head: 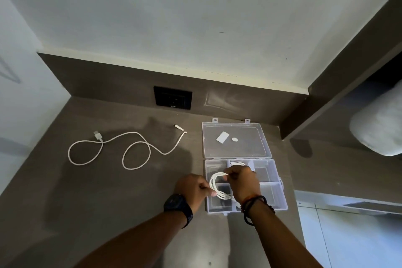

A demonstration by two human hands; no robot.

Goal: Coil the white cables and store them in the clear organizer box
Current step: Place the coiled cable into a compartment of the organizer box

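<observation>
Both hands, left (194,188) & right (242,183), grip a coiled white cable (218,185) over the open clear organizer box (274,197); next: tuck it into a compartment. Second cable (121,148) lies uncoiled on tabletop (108,191).

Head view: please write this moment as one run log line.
stage: coiling | left hand: grip on coil | right hand: grip on coil, over open box | second cable: loose on desk

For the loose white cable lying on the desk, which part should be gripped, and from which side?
Judging by its pose, grip the loose white cable just behind the USB plug, coming from above. That end lies flat and free, clear of the two loops.
</observation>
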